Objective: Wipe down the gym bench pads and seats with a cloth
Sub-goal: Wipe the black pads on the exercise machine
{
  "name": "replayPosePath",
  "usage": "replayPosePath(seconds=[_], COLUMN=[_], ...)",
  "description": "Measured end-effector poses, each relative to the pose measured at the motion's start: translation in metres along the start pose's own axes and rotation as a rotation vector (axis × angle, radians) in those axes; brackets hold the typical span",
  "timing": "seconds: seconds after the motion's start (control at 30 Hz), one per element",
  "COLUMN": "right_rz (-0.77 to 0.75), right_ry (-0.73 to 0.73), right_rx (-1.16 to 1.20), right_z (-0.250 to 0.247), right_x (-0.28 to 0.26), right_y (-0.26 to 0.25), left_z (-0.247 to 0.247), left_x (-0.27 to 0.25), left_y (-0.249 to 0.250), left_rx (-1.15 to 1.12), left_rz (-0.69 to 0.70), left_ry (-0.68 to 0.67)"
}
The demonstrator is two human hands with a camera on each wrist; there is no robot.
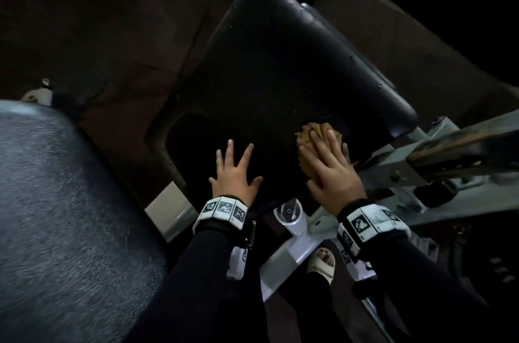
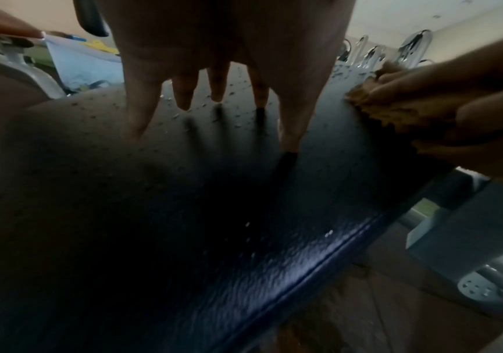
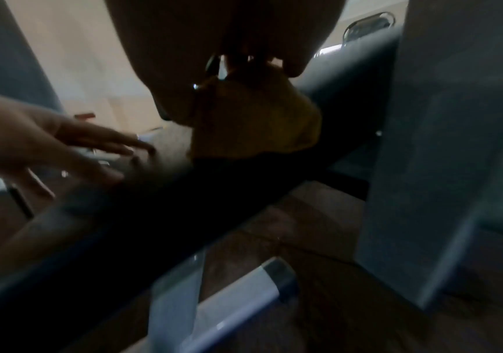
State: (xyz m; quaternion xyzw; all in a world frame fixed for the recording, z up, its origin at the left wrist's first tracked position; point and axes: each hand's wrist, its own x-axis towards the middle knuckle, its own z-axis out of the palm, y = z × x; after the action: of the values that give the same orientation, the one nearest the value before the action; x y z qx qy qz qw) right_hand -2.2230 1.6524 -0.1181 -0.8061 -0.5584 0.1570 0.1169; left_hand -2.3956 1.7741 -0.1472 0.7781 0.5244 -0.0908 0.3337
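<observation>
A black padded seat point(image 1: 269, 76) fills the middle of the head view, speckled with water drops. My left hand point(image 1: 234, 171) lies flat on its near part with fingers spread and holds nothing. My right hand point(image 1: 328, 166) presses a crumpled tan cloth point(image 1: 309, 132) against the seat near its right edge, fingers straight on top. In the left wrist view the spread fingers point(image 2: 183, 95) touch the wet pad point(image 2: 183, 215), and the cloth point(image 2: 401, 112) is at the right under the other hand. The right wrist view shows the cloth point(image 3: 256, 119) bunched under my palm.
A second dark pad point(image 1: 56, 202) lies at the left. The grey metal frame point(image 1: 407, 171) and a bar point(image 1: 463, 146) run along the seat's right side. A white post point(image 1: 292, 219) stands below the seat, with my sandalled foot point(image 1: 323, 261) on the brown floor.
</observation>
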Motion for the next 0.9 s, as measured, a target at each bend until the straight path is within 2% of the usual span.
replayPosePath(seconds=[0.07, 0.33, 0.43, 0.53, 0.67, 0.8, 0.9], right_rz=[0.024, 0.150, 0.145, 0.054, -0.168, -0.167, -0.134], right_ry=[-0.004, 0.060, 0.020, -0.029, -0.094, -0.081, -0.082], right_rx=[-0.135, -0.253, -0.244, -0.249, -0.348, -0.345, -0.405], right_z=[0.011, 0.022, 0.027, 0.039, 0.062, 0.067, 0.049], right_x=[-0.008, 0.021, 0.048, 0.063, 0.031, -0.018, -0.027], right_y=[0.004, -0.005, -0.014, -0.032, -0.047, -0.026, -0.001], left_z=[0.005, 0.017, 0.018, 0.018, 0.018, 0.016, 0.015], left_x=[0.000, 0.004, 0.005, 0.006, 0.005, 0.004, 0.003], left_y=[-0.009, -0.018, -0.019, -0.019, -0.019, -0.019, -0.017], left_rx=[-0.051, -0.199, -0.213, -0.231, -0.248, -0.261, -0.274], left_rz=[0.011, 0.026, 0.021, 0.020, 0.022, 0.022, 0.010], left_ry=[-0.014, 0.028, 0.039, 0.044, 0.041, 0.028, 0.024])
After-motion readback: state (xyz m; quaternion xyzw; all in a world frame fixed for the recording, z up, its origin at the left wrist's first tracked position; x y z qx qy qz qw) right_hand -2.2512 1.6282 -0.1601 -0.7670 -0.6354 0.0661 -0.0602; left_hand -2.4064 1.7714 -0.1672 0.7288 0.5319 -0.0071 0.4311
